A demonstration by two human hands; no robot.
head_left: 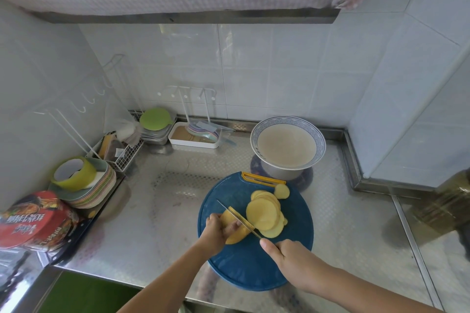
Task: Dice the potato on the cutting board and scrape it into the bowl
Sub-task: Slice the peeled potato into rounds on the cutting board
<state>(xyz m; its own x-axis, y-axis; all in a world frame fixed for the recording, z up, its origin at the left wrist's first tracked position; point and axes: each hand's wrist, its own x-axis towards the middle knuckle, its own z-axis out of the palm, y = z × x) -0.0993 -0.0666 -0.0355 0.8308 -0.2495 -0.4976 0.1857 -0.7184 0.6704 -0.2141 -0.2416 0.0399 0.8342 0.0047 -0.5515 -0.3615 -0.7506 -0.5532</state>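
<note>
A round blue cutting board [241, 267] lies on the steel counter. On it, my left hand [216, 232] grips the uncut piece of yellow potato [235, 235]. My right hand [287, 256] grips the handle of a knife [239, 218], its blade resting against the potato piece just right of my left fingers. A fanned pile of round potato slices [265, 213] lies to the right of the blade, with one slice apart [281, 190] near the board's yellow handle. The bowl [287, 143], white with a blue patterned rim, stands behind the board.
A stack of plates [94, 190] with a yellow-green ring sits at the left, beside a red food packet [35, 221]. At the back are a wire basket [122, 152], metal trays with a green lid [155, 119] and a white tray [193, 136]. A dark bottle [442, 206] is at the right.
</note>
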